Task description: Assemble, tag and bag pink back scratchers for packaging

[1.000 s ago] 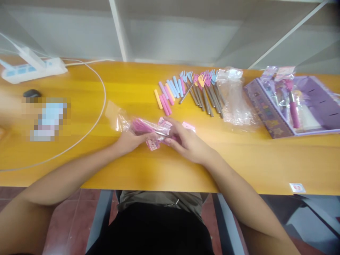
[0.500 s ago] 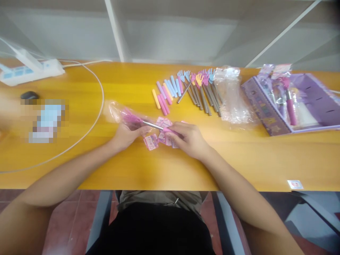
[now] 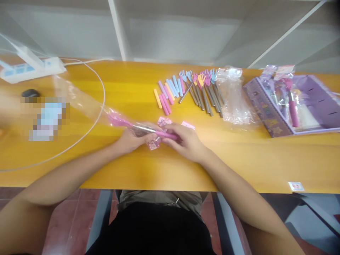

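Observation:
A pink back scratcher (image 3: 143, 128) with a metal rod lies across both hands, its claw end pointing left. The claw and part of the rod are inside a long clear plastic bag (image 3: 79, 97), which stretches up and to the left. My left hand (image 3: 129, 141) is closed around the bag near its mouth, thumb against the rod. My right hand (image 3: 189, 141) grips the pink handle, hiding its end. Beneath the hands lie several small pink printed cards (image 3: 164, 121), partly covered.
Loose coloured handle tubes (image 3: 164, 102) and several claw-headed metal rods (image 3: 203, 92) lie at the back. Right of them are clear bags (image 3: 233, 99) and a purple box (image 3: 276, 124) holding a bagged scratcher. A cable (image 3: 104, 95), power strip (image 3: 32, 71) and black mouse (image 3: 30, 93) are left.
The back scratcher has shifted left and slightly down, lying flatter. The bag now stretches out farther up and left. More of the pink handle shows between my hands.

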{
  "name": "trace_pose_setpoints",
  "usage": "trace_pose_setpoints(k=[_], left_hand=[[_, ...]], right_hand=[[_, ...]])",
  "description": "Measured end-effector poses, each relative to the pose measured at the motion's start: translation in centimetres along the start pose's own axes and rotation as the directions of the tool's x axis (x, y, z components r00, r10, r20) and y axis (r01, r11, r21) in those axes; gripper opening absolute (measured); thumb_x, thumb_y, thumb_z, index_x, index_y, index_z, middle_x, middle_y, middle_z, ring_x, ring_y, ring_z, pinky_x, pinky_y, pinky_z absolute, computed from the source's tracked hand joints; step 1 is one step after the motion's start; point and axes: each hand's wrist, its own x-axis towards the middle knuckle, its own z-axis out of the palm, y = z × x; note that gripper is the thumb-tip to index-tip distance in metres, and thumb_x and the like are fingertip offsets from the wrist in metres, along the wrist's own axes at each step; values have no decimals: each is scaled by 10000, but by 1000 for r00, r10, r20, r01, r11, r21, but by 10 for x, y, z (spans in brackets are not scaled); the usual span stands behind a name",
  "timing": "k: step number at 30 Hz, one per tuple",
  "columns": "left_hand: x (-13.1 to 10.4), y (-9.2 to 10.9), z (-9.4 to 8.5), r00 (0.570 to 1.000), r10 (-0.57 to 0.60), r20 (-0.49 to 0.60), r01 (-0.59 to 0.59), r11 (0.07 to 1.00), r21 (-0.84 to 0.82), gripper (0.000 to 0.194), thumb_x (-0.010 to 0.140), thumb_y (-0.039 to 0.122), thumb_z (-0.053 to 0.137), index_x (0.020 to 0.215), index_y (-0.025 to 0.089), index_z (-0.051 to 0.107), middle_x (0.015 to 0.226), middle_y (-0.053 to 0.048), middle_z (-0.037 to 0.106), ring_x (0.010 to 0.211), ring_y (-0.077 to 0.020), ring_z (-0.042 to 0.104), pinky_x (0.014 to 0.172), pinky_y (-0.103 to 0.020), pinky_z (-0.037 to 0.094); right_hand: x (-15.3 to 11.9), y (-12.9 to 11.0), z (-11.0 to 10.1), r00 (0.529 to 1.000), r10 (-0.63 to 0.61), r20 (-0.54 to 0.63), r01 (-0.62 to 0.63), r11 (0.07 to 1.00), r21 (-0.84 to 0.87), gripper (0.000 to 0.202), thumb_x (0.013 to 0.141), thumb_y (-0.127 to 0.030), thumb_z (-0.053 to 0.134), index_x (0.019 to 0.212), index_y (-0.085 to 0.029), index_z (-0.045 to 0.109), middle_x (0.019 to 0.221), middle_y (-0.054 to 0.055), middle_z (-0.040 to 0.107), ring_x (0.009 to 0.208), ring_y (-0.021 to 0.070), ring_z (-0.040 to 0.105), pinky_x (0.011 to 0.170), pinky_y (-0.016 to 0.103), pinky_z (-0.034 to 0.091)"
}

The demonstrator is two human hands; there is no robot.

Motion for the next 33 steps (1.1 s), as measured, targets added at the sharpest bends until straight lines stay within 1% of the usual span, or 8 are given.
trace_pose_setpoints(k=[3,7,14,17,19,22,28,33], left_hand=[[6,-3,-2,975,6,-223,-34,992,-122,313,851,407,1003,1058,204,886,965,-54,818,757,-128,709,699,-228,601],[11,1,-1,954,-99,-284,5,950,-314,382,763,385,1067,1023,173,884,732,-8,719,639,-97,618,625,-206,557],[8,2,-5,966,-164,-200,98,947,-306,451,757,431,1070,1036,153,850,682,4,691,595,-94,602,595,-208,536],[3,2,-4,985,-171,-30,167,979,-121,447,832,465,1014,1103,151,848,743,-33,747,634,-127,672,618,-228,566],[1,2,-1,976,-189,105,192,981,-19,411,874,439,982,1135,154,841,840,-60,782,699,-143,708,640,-232,579],[-1,4,3,967,-164,194,168,986,-5,341,911,393,952,1125,158,829,886,-59,774,737,-134,697,640,-216,562],[2,5,4,964,-156,217,176,981,-78,314,961,395,904,1130,154,795,900,-80,788,751,-150,713,652,-247,564],[-1,4,6,959,-181,216,188,982,-12,320,963,400,897,1139,157,784,904,-72,783,726,-143,686,647,-256,569]], right_hand=[[-2,4,-8,993,102,-60,-101,995,18,251,1121,-367,662,1318,-212,683,1001,41,782,773,155,687,721,289,547],[-1,9,-17,983,145,-109,-133,985,113,221,1131,-345,640,1267,-204,741,1129,78,818,866,161,752,767,289,603],[-3,11,-21,968,249,-1,-227,885,406,290,998,-473,860,1114,-208,833,954,49,846,755,156,779,719,286,644],[-3,5,-12,953,301,41,-280,817,504,373,860,-502,979,916,-187,789,828,35,815,610,142,724,592,274,606],[-1,2,-4,964,258,60,-250,814,523,396,820,-484,1010,832,-183,752,808,28,800,578,129,702,539,252,575],[0,-1,2,986,164,43,-163,844,510,330,886,-430,969,845,-182,757,835,24,803,585,107,701,534,222,561],[2,-1,-13,998,60,15,-61,934,352,121,1052,-296,806,1020,-179,814,865,29,808,623,98,712,606,229,570],[4,-2,-13,992,-110,-53,118,975,186,62,1019,-210,832,1043,-190,778,887,28,785,677,107,684,631,238,549]])
